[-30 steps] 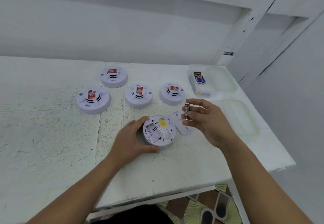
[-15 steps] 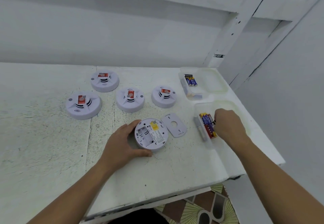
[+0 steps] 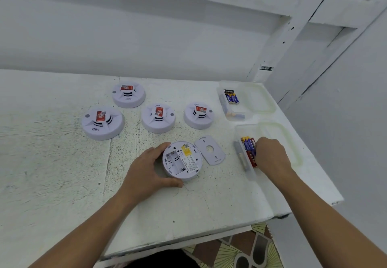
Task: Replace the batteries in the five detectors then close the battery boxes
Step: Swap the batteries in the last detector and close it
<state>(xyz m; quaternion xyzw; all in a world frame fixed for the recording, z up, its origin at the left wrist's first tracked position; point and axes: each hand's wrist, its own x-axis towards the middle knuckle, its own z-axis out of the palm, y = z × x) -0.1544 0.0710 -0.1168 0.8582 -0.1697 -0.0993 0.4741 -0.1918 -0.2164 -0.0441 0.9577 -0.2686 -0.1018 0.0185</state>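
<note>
A white, speckled counter (image 3: 52, 184) stands against a white-painted wall. Near its front edge lies the open detector (image 3: 182, 160), back side up, its battery bay bare and a yellow sticker beside the bay. The left hand (image 3: 146, 169) grips it from the left, thumb along its near rim and fingers round its far rim. Just right of the open detector lies its loose cover plate (image 3: 210, 150). Farther right stands a clear box (image 3: 249, 175) holding a row of batteries (image 3: 248, 144). The right hand (image 3: 270, 156) reaches into this box, fingers curled down onto the batteries; whether it has hold of one cannot be told. Behind the open detector four closed detectors (image 3: 158, 117) sit face up. Behind and to its right a second clear box (image 3: 224, 104) holds a few blue batteries (image 3: 231, 96).
</note>
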